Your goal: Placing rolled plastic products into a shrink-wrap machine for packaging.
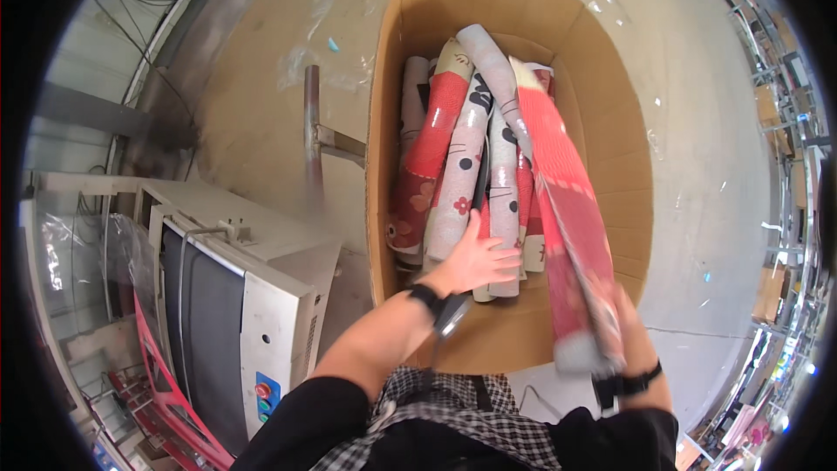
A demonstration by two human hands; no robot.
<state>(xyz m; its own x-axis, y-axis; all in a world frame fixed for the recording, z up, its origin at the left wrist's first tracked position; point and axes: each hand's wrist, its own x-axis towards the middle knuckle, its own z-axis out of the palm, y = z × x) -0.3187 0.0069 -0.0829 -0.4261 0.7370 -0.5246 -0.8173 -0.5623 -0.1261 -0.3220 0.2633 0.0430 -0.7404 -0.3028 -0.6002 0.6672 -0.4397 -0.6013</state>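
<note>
A tall cardboard box (610, 148) stands in front of me, with several rolled mats inside. Over its right part slants a red rolled mat (571, 201), its near end blurred by motion. My right hand (617, 310) is closed around that near end. My left hand (478, 257) lies with fingers spread on the near ends of the rolls, next to a grey patterned mat roll (462, 166) and another grey roll (504, 201). At the left of the box leans a red mat roll (436, 122) with a cream end. The lower parts of the rolls are partly hidden.
A white machine with a dark conveyor belt (214, 331) and a blue button panel (268, 397) stands at the left. A metal post (313, 122) rises beside the box. Plastic scraps (333, 44) litter the floor. Shelves with cardboard boxes (772, 288) line the far right.
</note>
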